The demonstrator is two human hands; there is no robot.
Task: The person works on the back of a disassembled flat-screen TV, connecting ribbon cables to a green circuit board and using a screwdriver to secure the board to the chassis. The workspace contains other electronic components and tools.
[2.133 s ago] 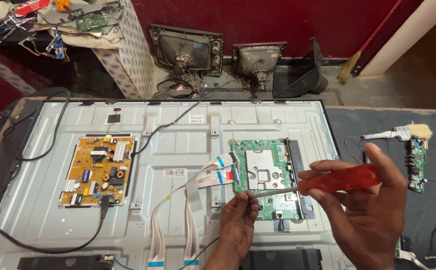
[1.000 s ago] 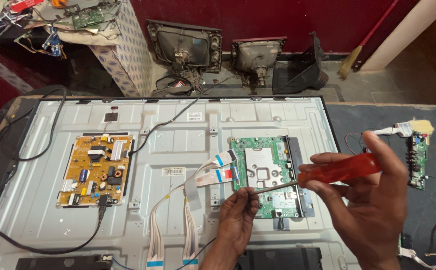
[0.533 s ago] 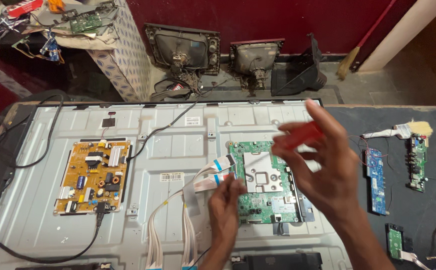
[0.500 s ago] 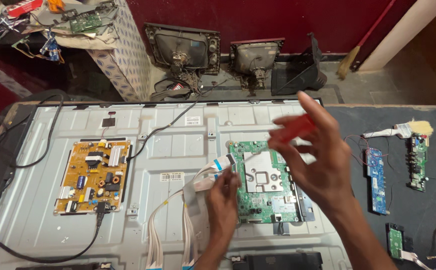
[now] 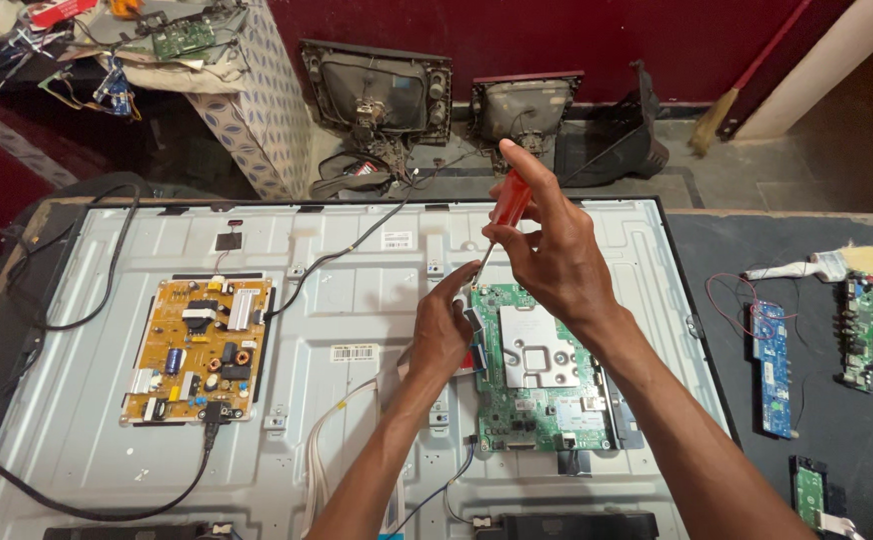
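Right hand [image 5: 555, 255] is wrapped tight around the red screwdriver [image 5: 505, 215], fingers curled on the handle, shaft angling down toward seven o'clock. Its tip meets the top-left corner of the green circuit board [image 5: 542, 375]. Left hand [image 5: 442, 330] pinches fingertips together right at that tip, resting on the metal back panel [image 5: 357, 300].

On the panel [image 5: 357, 330] I count two boards: one yellow [image 5: 200, 350], one green [image 5: 537, 370]. Right of it, three small boards. Behind it, two old tubes.
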